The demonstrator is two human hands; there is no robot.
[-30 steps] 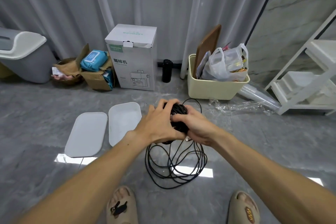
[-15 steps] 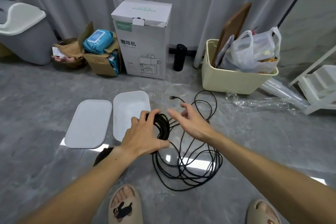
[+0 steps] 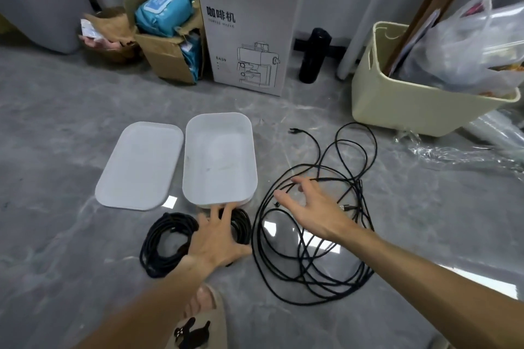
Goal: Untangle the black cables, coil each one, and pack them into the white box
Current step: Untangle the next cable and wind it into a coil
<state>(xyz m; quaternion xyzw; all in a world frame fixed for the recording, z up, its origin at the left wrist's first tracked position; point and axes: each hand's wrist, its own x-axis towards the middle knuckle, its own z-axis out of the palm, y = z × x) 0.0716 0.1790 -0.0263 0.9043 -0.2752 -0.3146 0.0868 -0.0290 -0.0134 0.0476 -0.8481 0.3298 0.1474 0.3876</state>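
Left hand (image 3: 217,238) lies flat w/ fingers spread over a coiled cable (image 3: 239,225), hiding most of that coil; only its right arc shows, just in front of the white box (image 3: 219,194). Can't tell if the palm presses it or just rests there. Second coiled cable (image 3: 166,244) sits just left of that hand on the floor (image 3: 56,150), fully visible. Right hand (image 3: 310,207) is open, fingers spread & holding nothing, above the loose cable tangle (image 3: 317,235); can't tell if fingertips touch a strand. Tangle sprawls right of the box, one plug end (image 3: 295,130) lying apart toward the back. White box is open, nothing visible inside but faint marks on its bottom; its lid (image 3: 139,167) lies flat just beside it on the left. Further back: tall carton (image 3: 249,22) w/ a coffee-machine drawing, top cut off by frame edge; brown cardboard box (image 3: 167,56) holding blue packs; black bottle (image 3: 313,55); cream bin (image 3: 408,99) w/ a plastic bag & a board in it, contents unclear, right side cut off. Grey bin (image 3: 37,8) at top left, partly out of frame. A sandalled foot (image 3: 198,320) shows at bottom edge.
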